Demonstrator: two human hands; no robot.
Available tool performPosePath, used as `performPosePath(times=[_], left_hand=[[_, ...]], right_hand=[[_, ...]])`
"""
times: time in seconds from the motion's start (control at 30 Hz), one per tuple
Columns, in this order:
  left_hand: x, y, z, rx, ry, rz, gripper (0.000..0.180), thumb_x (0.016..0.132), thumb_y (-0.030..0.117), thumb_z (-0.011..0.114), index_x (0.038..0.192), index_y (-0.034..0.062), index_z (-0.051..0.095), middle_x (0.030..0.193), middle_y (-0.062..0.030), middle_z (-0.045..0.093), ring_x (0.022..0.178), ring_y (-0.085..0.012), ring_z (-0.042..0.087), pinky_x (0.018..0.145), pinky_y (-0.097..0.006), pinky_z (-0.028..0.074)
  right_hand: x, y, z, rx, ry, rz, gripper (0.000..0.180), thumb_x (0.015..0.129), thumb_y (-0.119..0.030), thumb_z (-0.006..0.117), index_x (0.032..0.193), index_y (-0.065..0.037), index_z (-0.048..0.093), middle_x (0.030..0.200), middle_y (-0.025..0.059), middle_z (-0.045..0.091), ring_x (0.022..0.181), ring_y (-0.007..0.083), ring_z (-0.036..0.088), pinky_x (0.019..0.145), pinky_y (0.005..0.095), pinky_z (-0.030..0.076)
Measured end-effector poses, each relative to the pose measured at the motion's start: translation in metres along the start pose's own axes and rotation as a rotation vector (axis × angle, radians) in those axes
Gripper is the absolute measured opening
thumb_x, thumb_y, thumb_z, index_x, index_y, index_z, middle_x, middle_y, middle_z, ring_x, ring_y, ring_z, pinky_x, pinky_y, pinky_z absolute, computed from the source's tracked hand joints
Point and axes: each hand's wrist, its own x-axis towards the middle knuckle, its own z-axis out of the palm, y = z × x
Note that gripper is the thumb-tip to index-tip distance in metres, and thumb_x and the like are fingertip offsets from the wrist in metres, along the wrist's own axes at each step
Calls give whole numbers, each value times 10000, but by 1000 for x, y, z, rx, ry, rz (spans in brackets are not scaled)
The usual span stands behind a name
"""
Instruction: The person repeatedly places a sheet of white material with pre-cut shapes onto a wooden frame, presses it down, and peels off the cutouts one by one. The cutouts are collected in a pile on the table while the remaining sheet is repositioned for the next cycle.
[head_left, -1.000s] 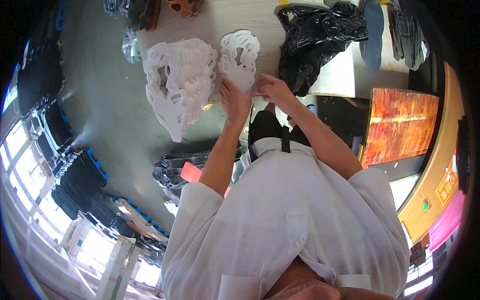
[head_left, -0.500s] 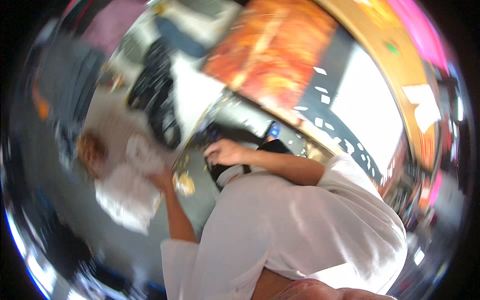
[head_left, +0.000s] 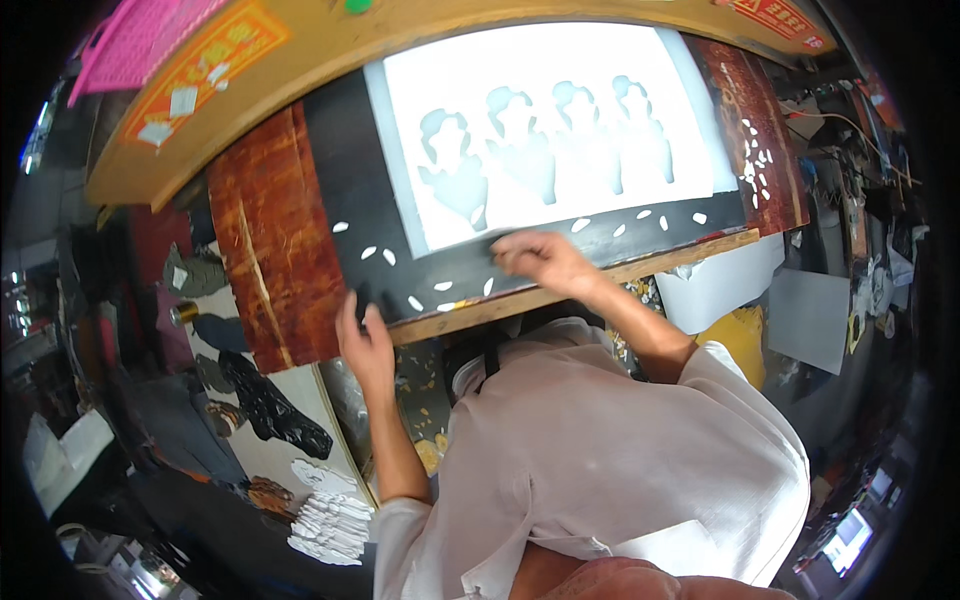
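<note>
Head view shows a broad white sheet (head_left: pixel 545 115) lying flat on a black mat (head_left: pixel 340 130), with a row of four pale grey-blue shapes (head_left: pixel 463 193) across it that look like cut-outs. The sheet seems thin and light, probably smooth enough to slide over the mat; if those shapes are cut through, the narrow parts between them would likely be floppy and the easiest to bend or tear. A hold on the plain margin, by the near edge or the near left corner, looks safer than one in the middle. The right hand (head_left: pixel 543 263) is at that near edge, toward its left end, palm down, with the fingers curled in close to the thumb; whether they pinch the sheet, touch it or sit just above it cannot be told. Most of the sheet lies beyond this hand and to its right, while the near left corner is a little to its left. The left hand (head_left: pixel 368 340) is well apart from the sheet, nearer the body and farther left, by the corner where the mat meets a red-brown board (head_left: pixel 265 260); its thumb and forefinger stand apart with nothing seen between them. Small white scraps (head_left: pixel 389 257) lie on the mat between the two hands.
</note>
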Motion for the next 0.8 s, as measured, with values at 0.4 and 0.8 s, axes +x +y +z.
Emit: performPosePath(times=[0.4,0.8], left_hand=[[63,59,16,715,-585,-204,386,998,424,633,1170,105,766,1047,-215,767,929,-451,734,881,-517,569],[60,122,122,-606,-70,-903,678,997,279,757,1428,-91,388,951,-120,672,751,-193,709,677,-340,648]], right_hand=[[-153,46,-249,155,1051,65,315,1034,-163,677,1268,46,703,1058,63,743,920,118,681,839,278,570],[-85,52,-350,-431,1026,177,615,899,-488,797,1175,60,754,938,99,767,837,208,708,772,344,561]])
